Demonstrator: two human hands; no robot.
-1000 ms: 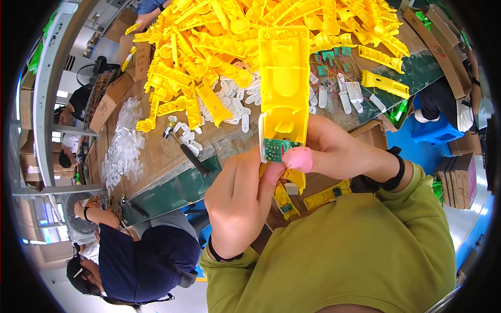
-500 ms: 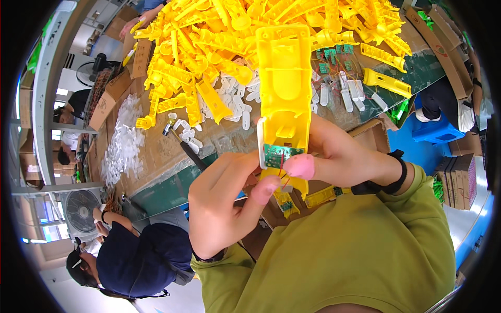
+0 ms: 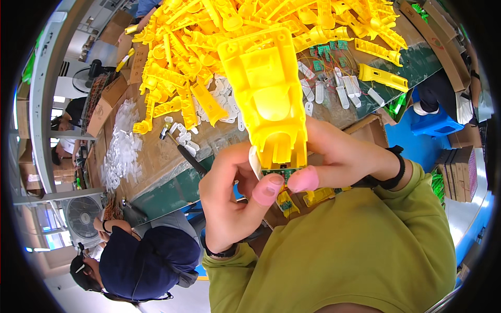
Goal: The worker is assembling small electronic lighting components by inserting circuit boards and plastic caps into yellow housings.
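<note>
Between both hands I hold a yellow plastic housing [image 3: 266, 88], its hollow inner side facing me and its wide end pointing away. A green circuit board [image 3: 284, 172] sits in its near end, mostly hidden by my thumbs. My left hand [image 3: 232, 193] is closed on the housing's left side, with a pink cover on the thumb at the board. A white plastic piece [image 3: 255, 161] shows at that side, by the left fingers. My right hand [image 3: 339, 156] grips the right side, its pink-covered thumb pressing at the board's edge.
A heap of yellow housings [image 3: 182, 47] covers the far table. White plastic pieces [image 3: 122, 148], a hammer [image 3: 182, 148] and wired green boards [image 3: 329, 52] lie nearer. Below my hands are housings with boards [image 3: 318, 196]. A co-worker in dark blue [image 3: 138, 258] sits at left.
The housing has tilted, its wide end swinging left and toward me. The circuit board, plainly visible before, is now mostly covered by my thumbs. My left hand has shifted slightly right.
</note>
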